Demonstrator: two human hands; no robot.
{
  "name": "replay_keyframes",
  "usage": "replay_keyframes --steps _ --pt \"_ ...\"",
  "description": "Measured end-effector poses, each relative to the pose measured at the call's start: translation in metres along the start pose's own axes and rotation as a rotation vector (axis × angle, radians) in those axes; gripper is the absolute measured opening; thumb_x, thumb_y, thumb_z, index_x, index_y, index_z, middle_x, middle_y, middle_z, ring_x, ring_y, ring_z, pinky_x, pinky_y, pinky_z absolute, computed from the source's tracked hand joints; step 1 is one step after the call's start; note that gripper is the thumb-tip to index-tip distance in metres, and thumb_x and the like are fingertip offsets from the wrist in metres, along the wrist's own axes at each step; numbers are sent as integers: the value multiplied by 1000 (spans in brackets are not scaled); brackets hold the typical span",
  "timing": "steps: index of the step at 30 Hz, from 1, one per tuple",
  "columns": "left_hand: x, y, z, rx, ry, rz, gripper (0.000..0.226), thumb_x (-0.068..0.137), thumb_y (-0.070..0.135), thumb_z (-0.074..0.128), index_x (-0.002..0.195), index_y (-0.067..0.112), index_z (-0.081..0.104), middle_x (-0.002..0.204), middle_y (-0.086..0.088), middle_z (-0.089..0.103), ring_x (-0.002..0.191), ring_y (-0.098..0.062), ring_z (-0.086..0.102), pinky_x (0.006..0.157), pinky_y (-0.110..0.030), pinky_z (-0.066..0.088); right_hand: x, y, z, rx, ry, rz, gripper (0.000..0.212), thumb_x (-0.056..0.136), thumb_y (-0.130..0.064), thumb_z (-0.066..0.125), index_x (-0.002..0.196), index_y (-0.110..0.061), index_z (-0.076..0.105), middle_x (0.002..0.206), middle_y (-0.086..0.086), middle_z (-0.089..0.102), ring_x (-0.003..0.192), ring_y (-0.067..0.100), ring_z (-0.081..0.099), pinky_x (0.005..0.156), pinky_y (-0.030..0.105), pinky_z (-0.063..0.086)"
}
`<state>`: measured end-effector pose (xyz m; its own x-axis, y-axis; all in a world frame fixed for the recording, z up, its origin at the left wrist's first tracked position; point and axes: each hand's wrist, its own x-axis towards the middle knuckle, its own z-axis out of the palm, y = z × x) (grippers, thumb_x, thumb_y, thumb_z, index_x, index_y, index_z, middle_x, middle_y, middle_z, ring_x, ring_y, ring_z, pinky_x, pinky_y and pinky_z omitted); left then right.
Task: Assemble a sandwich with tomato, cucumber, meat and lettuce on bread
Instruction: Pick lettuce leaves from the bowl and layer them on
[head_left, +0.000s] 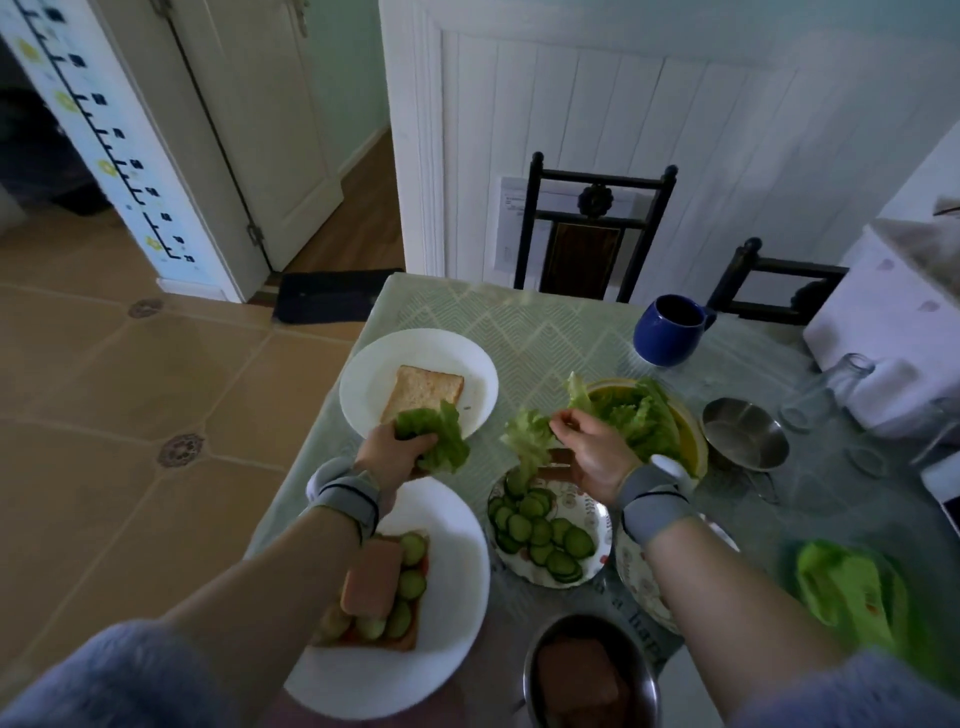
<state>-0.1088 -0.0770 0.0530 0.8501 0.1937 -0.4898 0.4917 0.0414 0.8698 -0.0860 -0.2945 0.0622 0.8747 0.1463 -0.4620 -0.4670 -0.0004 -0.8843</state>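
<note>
Open sandwich (382, 592): sat on near plate (452, 623) at table's left edge, meat and cucumber on, lettuce not yet.
Left hand (397, 449): fist closed round a lettuce leaf (441, 436), over gap between the two plates, likely headed for sandwich.
Right hand (592, 454): fingertips pinched a second leaf (527, 441), beside lettuce bowl (693, 441).
Top slice (421, 392): waited on far plate (374, 374).
</note>
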Motion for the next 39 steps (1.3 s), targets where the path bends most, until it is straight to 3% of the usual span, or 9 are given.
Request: replay_keyframes --steps 3,6,11,16,20,24,27,30,39 --pt "-1 -4 -40 -50 87 2 38 87 4 57 124 -2 51 106 -15 60 96 -30 58 87 -41 50 -7 7 41 -78 -47 -32 23 98 -9 41 78 -13 50 78 4 48 67 17 52 50 24 57" --pt "-5 -13 -75 -77 133 -16 37 87 4 57 123 -2 51 108 -15 60 96 -29 58 89 -42 50 -7 22 79 -471 -87 -110 18 97 -15 44 81 -17 51 79 -1 53 80 20 54 78 37 51" --pt "-11 -33 -112 -94 142 -59 35 87 3 57 121 -3 52 105 -16 61 92 -31 60 88 -43 51 -15 47 128 -821 -73 -264 8 96 -18 45 91 -13 48 78 -3 54 85 24 54 71 27 36" --pt "-10 -46 -129 -128 124 -81 34 86 1 57 119 -6 53 90 -12 63 75 -22 60 71 -34 53 -25 70 151 -1016 -95 -379 17 95 -17 45 97 -4 54 106 19 63 99 32 58 74 28 35" --pt "-9 -49 -134 -106 99 -80 34 86 2 58 118 -5 54 96 -14 63 77 -23 62 73 -35 55 -32 90 162 -1137 -203 -345 26 95 -19 45 109 0 57 117 18 59 109 30 54 92 30 37" --pt "-8 -49 -135 -82 85 -66 34 85 3 60 117 -4 54 94 -13 63 72 -18 61 54 -21 56 -38 94 161 -1113 -208 -337 27 93 -20 49 107 0 61 115 16 62 108 27 56 94 29 38" --pt "-8 -50 -134 -86 87 -75 37 84 1 60 120 -6 52 96 -15 62 74 -22 60 67 -31 56 -36 90 157 -942 -124 -310 18 91 -14 52 102 -3 61 101 10 64 93 20 57 87 26 43" --pt "-10 -50 -132 -88 73 -73 35 85 1 59 118 -6 53 83 -9 62 70 -19 60 62 -27 56 -31 92 154 -862 -8 -264 13 89 -13 55 101 -8 57 96 2 56 85 15 53 79 23 42" --pt "-16 -55 -128 -85 62 -82 34 85 0 59 117 -7 53 99 -15 60 86 -29 59 68 -32 53 -30 101 150 -985 -66 -196 29 87 -26 60 109 -6 59 111 12 66 102 25 61 91 31 48"
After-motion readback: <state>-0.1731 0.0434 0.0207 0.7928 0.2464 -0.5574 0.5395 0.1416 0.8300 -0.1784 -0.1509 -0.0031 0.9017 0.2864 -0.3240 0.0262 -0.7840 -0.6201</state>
